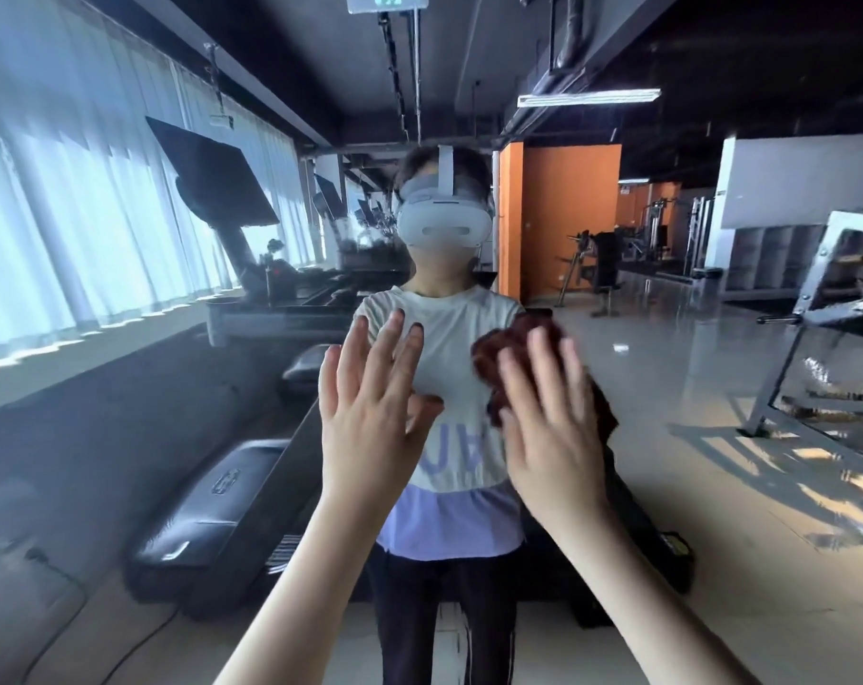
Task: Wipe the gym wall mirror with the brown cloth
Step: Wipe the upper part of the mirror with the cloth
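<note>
We press the brown cloth (513,351) against the mirror (676,348) under our right hand (550,427), fingers straight; our left hand (370,417) lies flat beside it, fingers spread, holding nothing

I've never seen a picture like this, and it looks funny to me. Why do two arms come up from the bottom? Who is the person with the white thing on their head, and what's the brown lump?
The camera sits on a person's head, so you see what they see. The two arms are their own. They stand in front of a big gym wall mirror, so the person you see is their own reflection. The white thing is the headset that carries the camera.

The left hand is open, with its fingers spread at the glass. The right hand presses a brown cloth flat on the mirror to wipe it. This hand looks blurry.

The mirror also shows the room behind them, such as a treadmill beside bright windows.
</note>
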### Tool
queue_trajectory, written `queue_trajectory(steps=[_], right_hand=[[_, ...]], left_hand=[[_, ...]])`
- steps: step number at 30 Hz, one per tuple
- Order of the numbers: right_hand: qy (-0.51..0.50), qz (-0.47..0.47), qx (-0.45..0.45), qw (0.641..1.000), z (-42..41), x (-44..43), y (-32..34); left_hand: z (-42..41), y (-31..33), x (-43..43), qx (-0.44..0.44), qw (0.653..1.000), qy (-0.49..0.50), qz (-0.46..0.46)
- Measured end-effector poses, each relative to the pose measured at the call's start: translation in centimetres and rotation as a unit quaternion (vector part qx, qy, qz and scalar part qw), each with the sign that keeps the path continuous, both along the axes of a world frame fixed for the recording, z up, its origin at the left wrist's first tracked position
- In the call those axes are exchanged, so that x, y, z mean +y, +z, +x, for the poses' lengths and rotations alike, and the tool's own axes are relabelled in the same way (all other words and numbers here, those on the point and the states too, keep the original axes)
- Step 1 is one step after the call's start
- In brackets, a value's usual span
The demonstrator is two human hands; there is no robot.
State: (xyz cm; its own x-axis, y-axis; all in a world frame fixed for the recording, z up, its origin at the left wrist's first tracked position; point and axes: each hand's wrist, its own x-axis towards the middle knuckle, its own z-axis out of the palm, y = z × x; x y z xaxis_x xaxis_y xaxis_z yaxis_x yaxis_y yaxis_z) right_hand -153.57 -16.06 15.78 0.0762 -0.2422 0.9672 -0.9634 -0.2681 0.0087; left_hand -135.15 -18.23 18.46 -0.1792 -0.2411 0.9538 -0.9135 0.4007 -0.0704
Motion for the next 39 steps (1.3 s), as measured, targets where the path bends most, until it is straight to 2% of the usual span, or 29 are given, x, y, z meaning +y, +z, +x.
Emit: queue_trajectory(steps=[2, 3, 4, 7, 8, 9, 12, 13, 15, 18, 19, 20, 23, 24, 25, 26, 29, 30, 31, 32, 35, 36, 37, 39], right_hand=[[-0.003, 0.011, 0.115, 0.993, -0.9, 0.1, 0.3], [-0.011, 0.000, 0.116, 0.993, -1.5, 0.1, 1.1], [-0.019, -0.013, 0.078, 0.997, -1.9, 0.1, 2.1], [0.005, -0.043, -0.131, 0.990, -1.6, 0.2, 5.6], [0.010, -0.045, -0.152, 0.987, -0.9, 0.1, 6.2], [0.010, -0.043, -0.124, 0.991, -0.3, 0.0, 6.3], [0.012, -0.013, 0.089, 0.996, 0.3, -0.5, 5.8], [0.002, -0.009, 0.124, 0.992, -0.2, -0.3, 6.0], [-0.027, -0.030, 0.082, 0.996, -1.8, -0.2, 6.8], [-0.038, -0.061, -0.114, 0.991, -3.0, 0.4, 8.0], [-0.040, -0.061, -0.139, 0.988, -2.7, 0.5, 7.9], [-0.046, -0.056, -0.123, 0.990, -2.2, 0.4, 7.4], [-0.054, -0.023, 0.081, 0.995, -1.4, 0.2, 4.8], [-0.057, -0.014, 0.120, 0.991, -1.9, 0.3, 4.4], [-0.063, -0.012, 0.118, 0.991, -2.7, 0.4, 4.3], [-0.072, -0.014, 0.077, 0.994, -3.5, 0.5, 4.4], [-0.074, -0.020, -0.125, 0.989, -4.4, 1.0, 4.9], [-0.069, -0.021, -0.156, 0.985, -3.9, 1.0, 4.6], [-0.064, -0.021, -0.150, 0.986, -3.2, 1.0, 3.8], [-0.060, -0.016, -0.106, 0.992, -2.3, 0.8, 2.7], [-0.054, 0.009, 0.102, 0.993, -1.7, 0.7, -0.5], [-0.060, 0.008, 0.125, 0.990, -2.4, 0.7, -0.8], [-0.067, 0.003, 0.109, 0.992, -3.2, 0.7, -0.8], [-0.066, 0.000, -0.016, 0.998, -4.1, 0.9, -0.4]], left_hand=[[-0.1, 0.0, 0.0, 0.000, 1.000, 0.004, -0.001], [-0.1, 0.0, 0.1, 0.002, 1.000, 0.005, -0.001], [-0.1, 0.0, 0.1, 0.003, 1.000, 0.004, 0.000], [-0.3, 0.1, 0.3, 0.010, 1.000, 0.003, 0.000], [-0.3, 0.2, 0.3, 0.012, 1.000, 0.004, 0.002], [-0.4, 0.2, 0.4, 0.013, 1.000, 0.005, 0.004], [-0.4, 0.2, 0.4, 0.014, 1.000, 0.005, 0.000], [-0.4, 0.2, 0.4, 0.013, 1.000, 0.006, -0.003], [-0.4, 0.2, 0.4, 0.016, 1.000, 0.004, -0.006], [-0.5, 0.3, 0.5, 0.020, 1.000, 0.003, -0.006], [-0.5, 0.3, 0.5, 0.020, 1.000, 0.003, -0.006], [-0.6, 0.3, 0.5, 0.020, 1.000, 0.002, -0.005], [-0.6, 0.3, 0.6, 0.019, 1.000, 0.002, -0.001], [-0.6, 0.3, 0.6, 0.019, 1.000, 0.002, -0.003], [-0.6, 0.3, 0.6, 0.020, 1.000, 0.001, -0.004], [-0.7, 0.2, 0.5, 0.023, 1.000, 0.001, -0.005], [-0.7, 0.2, 0.6, 0.026, 1.000, 0.002, -0.004], [-0.7, 0.2, 0.6, 0.025, 1.000, 0.003, -0.003], [-0.8, 0.2, 0.6, 0.025, 1.000, 0.005, -0.002], [-0.7, 0.3, 0.7, 0.024, 1.000, 0.007, 0.000], [-0.7, 0.3, 0.8, 0.022, 1.000, 0.007, 0.001], [-0.7, 0.3, 0.7, 0.022, 1.000, 0.005, 0.000], [-0.6, 0.4, 0.7, 0.022, 1.000, 0.003, 0.000], [-0.6, 0.4, 0.7, 0.024, 1.000, -0.001, 0.003]])
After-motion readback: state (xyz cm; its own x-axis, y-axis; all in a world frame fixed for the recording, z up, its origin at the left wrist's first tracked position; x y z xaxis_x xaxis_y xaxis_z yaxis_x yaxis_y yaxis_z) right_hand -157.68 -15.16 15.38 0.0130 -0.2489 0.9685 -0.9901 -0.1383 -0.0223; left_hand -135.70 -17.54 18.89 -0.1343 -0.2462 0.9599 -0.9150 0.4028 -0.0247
